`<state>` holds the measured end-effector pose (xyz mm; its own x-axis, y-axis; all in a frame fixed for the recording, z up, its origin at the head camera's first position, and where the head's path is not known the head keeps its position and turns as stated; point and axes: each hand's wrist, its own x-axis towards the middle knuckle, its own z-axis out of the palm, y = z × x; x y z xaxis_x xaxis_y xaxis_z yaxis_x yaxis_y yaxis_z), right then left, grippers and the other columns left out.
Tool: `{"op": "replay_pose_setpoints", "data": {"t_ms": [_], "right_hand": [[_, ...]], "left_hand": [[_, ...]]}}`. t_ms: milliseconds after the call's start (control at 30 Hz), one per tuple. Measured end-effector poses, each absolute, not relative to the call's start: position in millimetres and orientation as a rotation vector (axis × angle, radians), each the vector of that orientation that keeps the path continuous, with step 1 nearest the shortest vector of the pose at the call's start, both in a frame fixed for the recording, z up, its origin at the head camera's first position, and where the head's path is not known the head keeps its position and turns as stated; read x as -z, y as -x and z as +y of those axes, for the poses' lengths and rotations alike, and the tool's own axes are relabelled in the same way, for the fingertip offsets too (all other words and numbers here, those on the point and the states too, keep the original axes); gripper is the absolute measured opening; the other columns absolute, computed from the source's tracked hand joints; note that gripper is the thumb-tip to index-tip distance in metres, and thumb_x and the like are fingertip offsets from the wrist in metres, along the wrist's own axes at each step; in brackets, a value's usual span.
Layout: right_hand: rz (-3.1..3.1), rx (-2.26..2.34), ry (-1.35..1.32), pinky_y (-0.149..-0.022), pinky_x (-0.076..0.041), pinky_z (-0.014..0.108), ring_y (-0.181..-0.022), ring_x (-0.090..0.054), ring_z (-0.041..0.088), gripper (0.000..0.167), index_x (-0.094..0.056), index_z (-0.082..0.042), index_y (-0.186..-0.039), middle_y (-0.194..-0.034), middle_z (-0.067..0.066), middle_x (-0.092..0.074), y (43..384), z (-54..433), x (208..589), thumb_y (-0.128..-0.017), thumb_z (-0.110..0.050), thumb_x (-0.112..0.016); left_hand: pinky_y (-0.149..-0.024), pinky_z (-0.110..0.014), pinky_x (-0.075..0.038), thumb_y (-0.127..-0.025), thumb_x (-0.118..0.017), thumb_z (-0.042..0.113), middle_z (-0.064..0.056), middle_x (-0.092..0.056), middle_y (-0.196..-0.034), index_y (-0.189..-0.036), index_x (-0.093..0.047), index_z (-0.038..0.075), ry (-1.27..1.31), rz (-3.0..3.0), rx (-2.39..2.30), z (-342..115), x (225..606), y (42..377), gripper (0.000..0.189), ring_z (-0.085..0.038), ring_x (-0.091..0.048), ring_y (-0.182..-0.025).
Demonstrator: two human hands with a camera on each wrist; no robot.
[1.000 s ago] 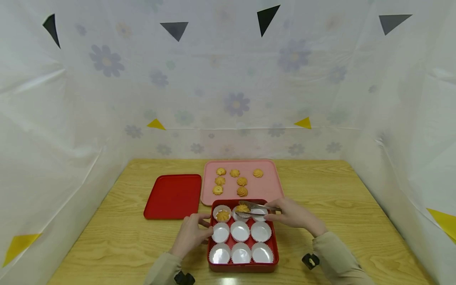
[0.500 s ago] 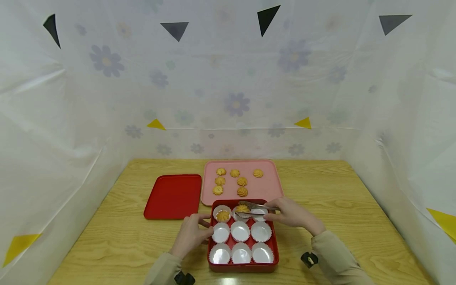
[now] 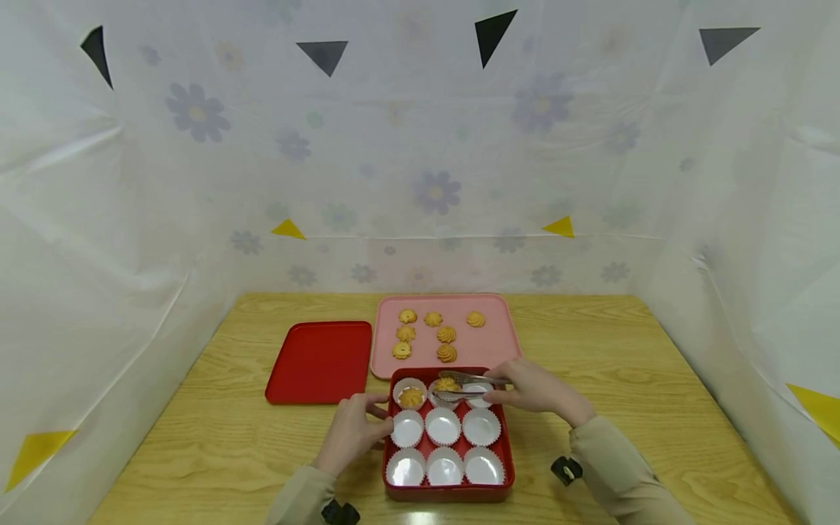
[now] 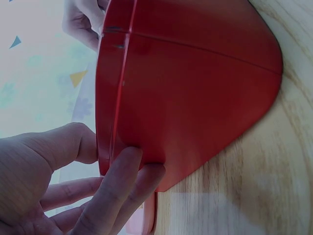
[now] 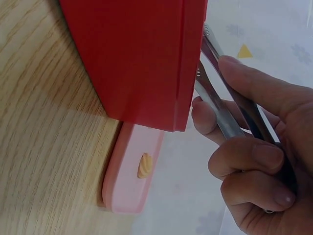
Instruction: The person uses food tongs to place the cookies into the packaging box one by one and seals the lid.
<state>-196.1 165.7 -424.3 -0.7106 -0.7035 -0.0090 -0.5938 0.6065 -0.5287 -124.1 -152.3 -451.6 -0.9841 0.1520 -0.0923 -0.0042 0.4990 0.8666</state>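
A red box holds white paper cups in rows. My left hand holds its left side; in the left wrist view the thumb is at the rim and fingertips touch the outer wall. My right hand grips metal tongs, which reach over the box's right rim. Their tips lie on either side of a yellow cookie in the back middle cup; whether they touch it I cannot tell. Another cookie sits in the back left cup.
Behind the box, a pink tray carries several piped cookies. A flat red tray or lid lies to the left on the wooden table. White patterned sheeting encloses the back and sides.
My right hand and wrist have shifted slightly left and away from me, with the tongs' tips staying at the back middle cup. The left hand and box stay in place.
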Motion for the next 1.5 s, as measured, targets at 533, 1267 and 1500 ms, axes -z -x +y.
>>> {"op": "replay_pose_setpoints", "data": {"t_ms": [533,1267,1500], "right_hand": [[2.608,0.758,1.046,-0.057,-0.033,0.017,-0.060,-0.039,0.006,0.029,-0.054,-0.017,-0.070,-0.065,-0.007,-0.047,194.1,164.9,420.3,-0.093,-0.022,-0.071],[2.419,1.370,0.715,-0.066,-0.053,0.019,-0.087,-0.063,0.012,0.045,-0.061,-0.002,-0.135,-0.116,0.017,-0.069,191.6,193.5,451.4,-0.099,-0.028,-0.064],[2.399,1.560,0.506,-0.045,-0.037,0.018,-0.053,-0.039,0.002,0.047,-0.057,-0.005,-0.141,-0.105,0.024,-0.065,190.6,196.2,462.9,-0.100,-0.028,-0.062]], "left_hand": [[-0.057,-0.034,-0.064,-0.084,-0.070,0.001,-0.025,-0.074,-0.101,-0.127,-0.062,-0.011,-0.141,2.573,-1.509,-152.6,452.4,123.5,0.045,-0.024,-0.074,-0.077],[-0.056,-0.034,-0.063,-0.086,-0.069,0.002,-0.024,-0.073,-0.101,-0.128,-0.062,-0.010,-0.121,2.573,-1.472,-152.4,453.7,124.6,0.045,-0.022,-0.073,-0.076],[-0.056,-0.034,-0.063,-0.085,-0.069,0.002,-0.024,-0.073,-0.100,-0.128,-0.063,-0.010,-0.105,2.578,-1.467,-151.1,453.1,124.2,0.044,-0.022,-0.073,-0.076]]}}
